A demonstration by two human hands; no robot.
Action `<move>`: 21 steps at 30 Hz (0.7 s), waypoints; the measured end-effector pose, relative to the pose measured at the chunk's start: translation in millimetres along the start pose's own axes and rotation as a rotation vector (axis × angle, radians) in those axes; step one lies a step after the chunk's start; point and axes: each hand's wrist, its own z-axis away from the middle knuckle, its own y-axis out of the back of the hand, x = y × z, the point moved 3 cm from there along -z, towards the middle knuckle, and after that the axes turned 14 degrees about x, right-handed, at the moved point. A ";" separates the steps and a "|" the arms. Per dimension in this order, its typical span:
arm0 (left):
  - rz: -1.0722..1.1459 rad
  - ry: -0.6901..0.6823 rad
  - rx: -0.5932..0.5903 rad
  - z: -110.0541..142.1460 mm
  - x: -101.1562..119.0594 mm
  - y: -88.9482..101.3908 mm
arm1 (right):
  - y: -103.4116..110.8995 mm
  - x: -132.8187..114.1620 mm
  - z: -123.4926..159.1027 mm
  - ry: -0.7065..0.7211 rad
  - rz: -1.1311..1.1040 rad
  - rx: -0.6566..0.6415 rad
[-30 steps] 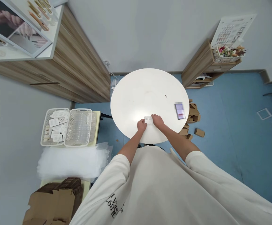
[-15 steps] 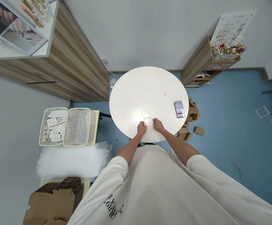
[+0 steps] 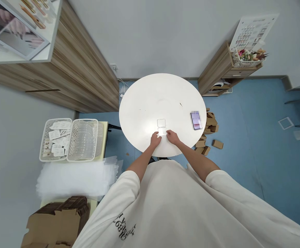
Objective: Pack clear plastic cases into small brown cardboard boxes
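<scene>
- toward the near edge of a round white counter (image 3: 162,96), the left hand (image 3: 155,140) has bent fingers at the left edge of a clear, squarish plastic case (image 3: 162,131)
- opposite it, the right hand (image 3: 173,137) is curled at the right edge; whether either hand grasps the case or only touches it, i cannot tell
- between the hands the case is open, one half just beyond the other
- farther right on the counter lies a purple rectangular item (image 3: 196,120), blurred out
- near the far wall stands a narrow wood-grain cabinet (image 3: 214,67)
</scene>
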 end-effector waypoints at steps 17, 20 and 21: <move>0.051 -0.047 0.300 7.7 -2.1 94.4 | -26.9 -87.4 -19.8 0.293 -0.011 -0.064; 0.052 -0.070 0.367 11.4 -13.5 126.1 | -50.2 -121.8 -14.8 0.369 -0.022 -0.119; 0.052 -0.073 0.396 11.8 -17.6 137.1 | -58.0 -133.9 -12.5 0.398 -0.029 -0.137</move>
